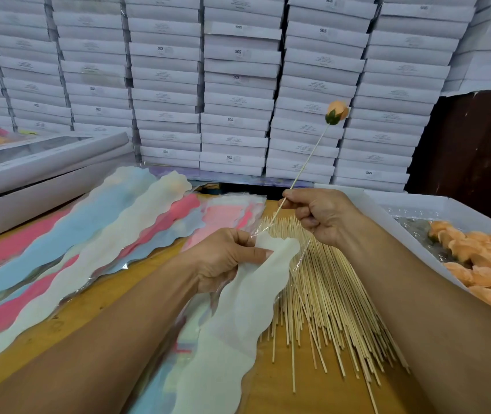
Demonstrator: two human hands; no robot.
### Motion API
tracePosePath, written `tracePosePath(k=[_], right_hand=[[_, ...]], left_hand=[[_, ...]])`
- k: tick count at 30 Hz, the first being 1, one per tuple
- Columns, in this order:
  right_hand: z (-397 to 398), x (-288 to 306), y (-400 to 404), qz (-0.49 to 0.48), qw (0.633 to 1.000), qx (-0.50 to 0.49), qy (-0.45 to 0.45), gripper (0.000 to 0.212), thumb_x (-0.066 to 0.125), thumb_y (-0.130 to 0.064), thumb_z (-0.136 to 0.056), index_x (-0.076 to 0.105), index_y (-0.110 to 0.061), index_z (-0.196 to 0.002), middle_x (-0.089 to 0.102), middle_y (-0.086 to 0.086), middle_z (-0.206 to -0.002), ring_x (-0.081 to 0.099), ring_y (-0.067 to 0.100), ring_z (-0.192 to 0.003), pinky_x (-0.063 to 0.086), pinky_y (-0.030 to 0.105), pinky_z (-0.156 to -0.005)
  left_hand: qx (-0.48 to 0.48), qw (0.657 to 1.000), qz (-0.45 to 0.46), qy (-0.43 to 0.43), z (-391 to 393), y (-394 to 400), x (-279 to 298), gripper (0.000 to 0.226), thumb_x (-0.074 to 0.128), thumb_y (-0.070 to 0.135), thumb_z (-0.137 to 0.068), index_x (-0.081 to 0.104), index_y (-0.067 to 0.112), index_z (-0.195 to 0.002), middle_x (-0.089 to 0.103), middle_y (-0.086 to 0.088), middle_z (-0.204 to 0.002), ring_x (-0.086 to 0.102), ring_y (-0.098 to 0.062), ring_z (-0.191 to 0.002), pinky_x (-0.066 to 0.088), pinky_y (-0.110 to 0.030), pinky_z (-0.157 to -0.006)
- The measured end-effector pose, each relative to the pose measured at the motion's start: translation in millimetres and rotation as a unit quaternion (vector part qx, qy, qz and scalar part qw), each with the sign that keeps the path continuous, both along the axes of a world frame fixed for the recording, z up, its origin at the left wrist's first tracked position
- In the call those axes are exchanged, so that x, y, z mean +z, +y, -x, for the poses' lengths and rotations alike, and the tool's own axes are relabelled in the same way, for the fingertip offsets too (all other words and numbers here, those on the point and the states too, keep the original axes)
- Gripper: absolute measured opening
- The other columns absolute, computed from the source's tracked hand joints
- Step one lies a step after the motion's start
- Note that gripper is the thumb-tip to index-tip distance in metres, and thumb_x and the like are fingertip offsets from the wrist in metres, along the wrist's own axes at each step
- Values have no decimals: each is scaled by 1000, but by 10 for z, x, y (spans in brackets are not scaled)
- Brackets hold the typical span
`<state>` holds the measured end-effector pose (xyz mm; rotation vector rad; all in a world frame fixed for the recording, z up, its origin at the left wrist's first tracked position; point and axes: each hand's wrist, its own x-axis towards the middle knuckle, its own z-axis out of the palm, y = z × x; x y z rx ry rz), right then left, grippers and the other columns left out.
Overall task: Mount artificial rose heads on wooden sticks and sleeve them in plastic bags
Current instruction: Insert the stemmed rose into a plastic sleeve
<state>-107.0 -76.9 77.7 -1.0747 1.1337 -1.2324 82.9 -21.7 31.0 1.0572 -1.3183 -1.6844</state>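
On the table point(136, 265), a pile of wooden sticks point(325, 297) lies at centre, fanning toward 5 o'clock. At 9 o'clock of the pile, plastic bags point(95, 234) lie spread in overlapping rows running from 7 to 1 o'clock. A windowed box point(38, 174) sits at 10 o'clock, resting on the table's far left. At 3 o'clock, loose rose heads point(486, 264) lie inside an open tray point(387, 210). Behind everything, at 12 o'clock, stacked boxes point(238, 85) form a wall. Above the pile, the left hand point(223, 258) holds a bag point(238, 309); at 1 o'clock of it the right hand point(322, 216) pinches a stick point(307, 162) slanting toward 1 o'clock, a rose head point(337, 112) on its far tip.
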Motion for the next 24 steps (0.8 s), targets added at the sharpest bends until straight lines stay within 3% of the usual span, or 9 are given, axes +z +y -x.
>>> tracePosePath(k=[7, 12, 17, 24], right_hand=[[-24, 30, 27, 3, 1000, 15, 2, 9, 65, -6, -94, 63, -4, -85, 70, 4, -62, 35, 1, -36, 20, 12, -31], [-40, -4, 80, 0, 999, 40, 35, 14, 67, -8, -93, 66, -6, -79, 71, 3, -63, 36, 1, -38, 21, 13, -32], [-58, -62, 110, 3, 998, 51, 47, 14, 69, -8, -91, 67, -6, -77, 71, 5, -66, 35, 2, -39, 21, 15, -32], [-38, -97, 105, -1, 999, 37, 32, 15, 72, -7, -89, 69, -7, -73, 71, 7, -66, 34, 3, -39, 24, 15, -34]], left_hand=[[2, 1000, -6, -4, 1, 12, 15, 33, 80, 6, -64, 68, -6, -92, 73, -19, -79, 72, -27, -63, 58, -32, -56], [-1, 1000, -12, -8, -1, 22, 30, 51, 80, 7, -65, 66, -13, -110, 73, -23, -90, 72, -30, -70, 62, -37, -63], [-3, 1000, -7, 3, -5, 15, 28, 55, 79, 7, -68, 65, -11, -118, 73, -23, -97, 73, -32, -76, 62, -41, -72], [-1, 1000, -1, 21, -19, -2, 23, 46, 78, 7, -71, 68, -7, -114, 74, -23, -105, 74, -30, -85, 61, -36, -72]])
